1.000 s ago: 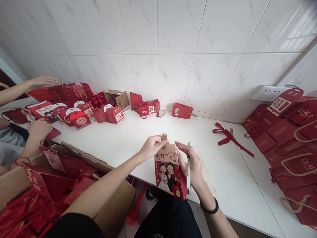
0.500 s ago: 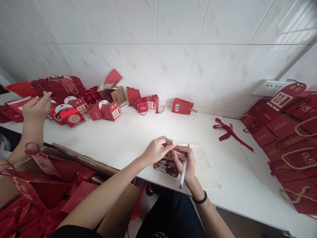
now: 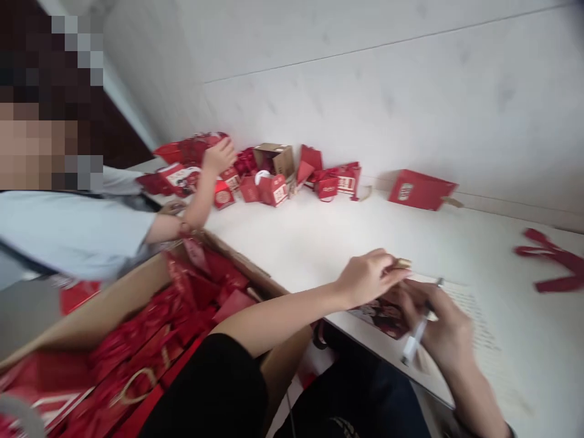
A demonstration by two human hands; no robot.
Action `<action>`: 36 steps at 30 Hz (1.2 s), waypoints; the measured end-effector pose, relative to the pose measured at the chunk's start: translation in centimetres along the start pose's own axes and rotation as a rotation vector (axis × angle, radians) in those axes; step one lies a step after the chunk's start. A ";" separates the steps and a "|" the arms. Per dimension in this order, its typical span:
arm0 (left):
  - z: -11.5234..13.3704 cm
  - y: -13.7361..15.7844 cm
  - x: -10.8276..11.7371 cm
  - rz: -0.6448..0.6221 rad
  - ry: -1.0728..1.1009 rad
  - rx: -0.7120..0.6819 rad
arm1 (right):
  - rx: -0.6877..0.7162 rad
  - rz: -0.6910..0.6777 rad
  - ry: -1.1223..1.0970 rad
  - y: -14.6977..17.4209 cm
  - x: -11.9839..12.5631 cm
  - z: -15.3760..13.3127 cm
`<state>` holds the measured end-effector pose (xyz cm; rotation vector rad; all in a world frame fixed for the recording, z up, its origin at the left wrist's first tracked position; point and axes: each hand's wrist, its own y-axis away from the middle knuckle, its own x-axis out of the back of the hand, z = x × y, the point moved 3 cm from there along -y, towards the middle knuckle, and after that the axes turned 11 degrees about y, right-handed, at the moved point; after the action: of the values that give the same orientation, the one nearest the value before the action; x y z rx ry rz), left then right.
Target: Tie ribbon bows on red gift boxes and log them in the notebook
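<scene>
My left hand (image 3: 370, 278) is closed, with a small gold-coloured piece (image 3: 403, 263) pinched between thumb and fingers. A pen (image 3: 414, 342) with a clear barrel slants through my right hand (image 3: 449, 325), whose fingers are bent and blurred close to the left fingertips. Beneath both hands, at the table's front edge, lies a red card (image 3: 385, 319) printed with cartoon figures, partly covered by them. A sheet of handwritten paper (image 3: 486, 334) lies under and beside the right hand. Whether the right fingertips also touch the gold-coloured piece, I cannot tell.
An open cardboard box (image 3: 219, 243) full of red bags is at my left. Another person's hand (image 3: 219, 157) is over red boxes and bags by the wall. A small carton (image 3: 276, 159), a red folded card (image 3: 420, 190) and a dark red ribbon (image 3: 554, 258) lie along the table.
My view has swung left, bringing the co-worker and more of the box into sight. The co-worker's hand is over the red boxes. Both my hands keep their hold.
</scene>
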<state>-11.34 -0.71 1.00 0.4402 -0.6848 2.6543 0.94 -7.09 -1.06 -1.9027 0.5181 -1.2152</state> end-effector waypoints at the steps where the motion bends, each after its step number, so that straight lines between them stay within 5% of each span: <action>1: -0.1 0.1 -0.1 0.007 0.022 0.001 | -0.003 -0.006 0.011 0.0 0.0 0.2; 6: -0.1 0.7 -0.1 0.044 0.004 0.034 | -0.105 0.061 0.152 0.5 -0.8 0.8; 20: -1.0 -0.1 1.8 -0.310 0.330 0.019 | -0.154 0.019 -0.146 -0.2 -1.7 0.3; 36: -1.1 -0.3 1.8 -0.265 0.274 0.026 | -0.242 -0.025 -0.209 -0.7 -1.7 0.3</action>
<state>-13.07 0.55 0.90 0.1550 -0.4721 2.4112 0.43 -5.38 -1.48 -2.2168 0.5493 -0.9894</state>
